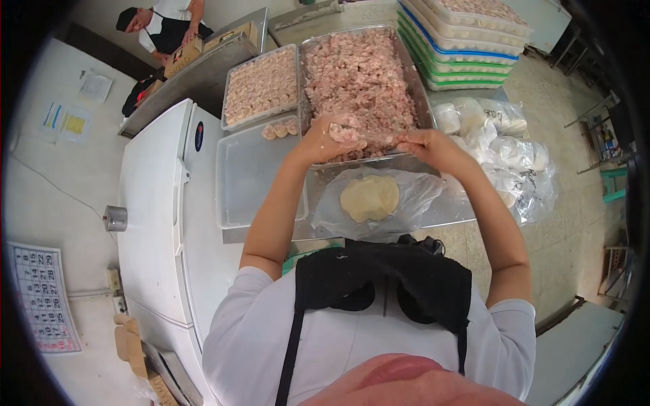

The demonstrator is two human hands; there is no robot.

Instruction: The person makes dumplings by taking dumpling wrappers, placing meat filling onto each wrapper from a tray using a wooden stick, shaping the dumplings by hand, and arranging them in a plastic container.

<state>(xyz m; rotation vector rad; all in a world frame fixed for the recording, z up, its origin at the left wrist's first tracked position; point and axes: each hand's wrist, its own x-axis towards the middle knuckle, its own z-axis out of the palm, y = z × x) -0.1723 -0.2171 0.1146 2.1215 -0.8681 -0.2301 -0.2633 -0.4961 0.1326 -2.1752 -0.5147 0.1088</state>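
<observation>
My left hand (327, 143) is at the near left corner of a deep metal tray (424, 101), curled around a clump of ground meat (345, 130). My right hand (431, 145) is at the tray's near right side, its fingers pinched together over the edge of the meat filling (359, 74). What they pinch is too blurred to make out. Just in front of the tray, a round stack of pale yellow dough wrappers (370, 198) lies on an opened clear plastic bag (423, 193). Several filled dumplings (280, 128) sit at the far edge of a plastic tray (257, 179) on my left.
A tray full of dumplings (262, 84) stands behind the left tray. Stacked lidded trays (460, 51) rise at the back right, with bagged white packs (504, 152) nearer. A white refrigerator (156, 210) borders the left. Another person (166, 27) handles cardboard boxes (184, 57) at the far left.
</observation>
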